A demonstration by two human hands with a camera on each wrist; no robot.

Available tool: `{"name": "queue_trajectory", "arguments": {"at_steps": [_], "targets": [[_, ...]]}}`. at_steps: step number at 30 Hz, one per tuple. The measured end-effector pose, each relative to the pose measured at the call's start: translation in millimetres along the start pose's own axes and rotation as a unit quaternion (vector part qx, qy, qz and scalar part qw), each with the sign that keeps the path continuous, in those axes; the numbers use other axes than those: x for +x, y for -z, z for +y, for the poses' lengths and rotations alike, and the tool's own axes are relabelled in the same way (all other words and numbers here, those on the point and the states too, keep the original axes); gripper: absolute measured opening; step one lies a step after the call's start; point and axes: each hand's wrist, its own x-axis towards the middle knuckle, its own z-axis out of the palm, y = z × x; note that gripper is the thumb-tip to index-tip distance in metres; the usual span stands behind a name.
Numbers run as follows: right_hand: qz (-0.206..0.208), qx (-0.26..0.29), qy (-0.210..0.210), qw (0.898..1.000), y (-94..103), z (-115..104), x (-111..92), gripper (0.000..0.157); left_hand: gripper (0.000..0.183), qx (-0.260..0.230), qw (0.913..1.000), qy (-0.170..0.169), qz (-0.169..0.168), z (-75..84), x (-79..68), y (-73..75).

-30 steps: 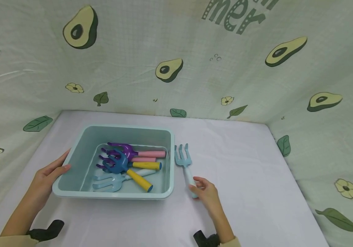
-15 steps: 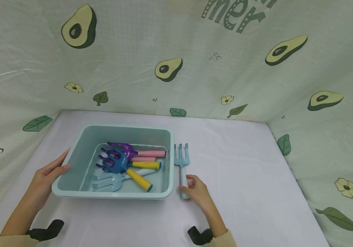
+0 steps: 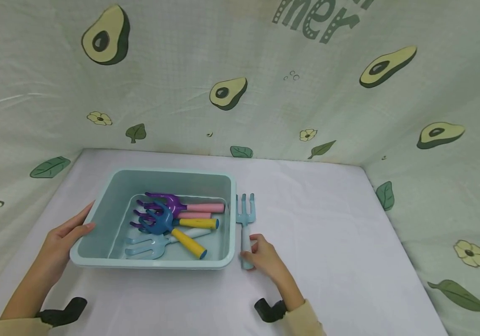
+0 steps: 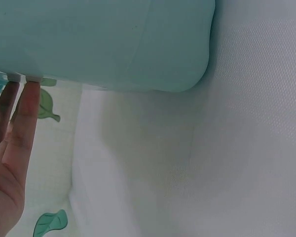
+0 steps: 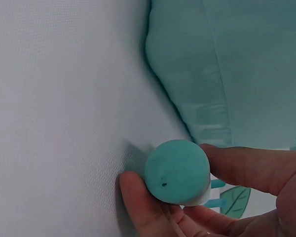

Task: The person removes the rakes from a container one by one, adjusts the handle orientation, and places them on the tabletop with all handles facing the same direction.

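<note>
Right hand (image 3: 265, 257) on the white tablecloth (image 3: 328, 242), thumb and fingers curled and pinched on the handle of a light-blue toy fork (image 3: 246, 224). Fork lying flat on the cloth just beside the right wall of the teal tub (image 3: 97, 219), tines pointing away from the person. In the right wrist view, handle's teal end cap (image 5: 177, 172) clamped between thumb and fingers (image 5: 246, 165), tub wall close alongside.

Left hand (image 3: 61, 245) against the tub's left rim, fingers straight and together, resting on the edge; fingertips (image 4: 29, 98) touching the rim in the left wrist view.

Inside the tub: purple rakes with pink handles (image 3: 172, 204), blue rake with yellow handle (image 3: 160, 223), pale blue fork (image 3: 145, 247), piled together.
</note>
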Motion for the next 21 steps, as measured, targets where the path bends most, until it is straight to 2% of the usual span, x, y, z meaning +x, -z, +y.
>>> {"name": "queue_trajectory", "arguments": {"at_steps": [6, 15, 21], "targets": [[-0.014, -0.019, 0.002, 1.0, -0.1, -3.0, 1.9, 0.055, 0.054, -0.005, 1.0, 0.001, -0.002, -0.3, -0.1, 0.3], [-0.011, -0.054, 0.016, 0.998, -1.3, -2.4, 6.3, 0.055, 0.054, -0.037, 0.9993, 0.007, -0.007, -1.0, 0.5, 0.1], [-0.011, -0.059, 0.029, 0.998, -2.7, -1.7, 8.4, 0.06, 0.054, -0.037, 0.9993, 0.005, -0.007, -0.6, 0.7, 1.0]]}}
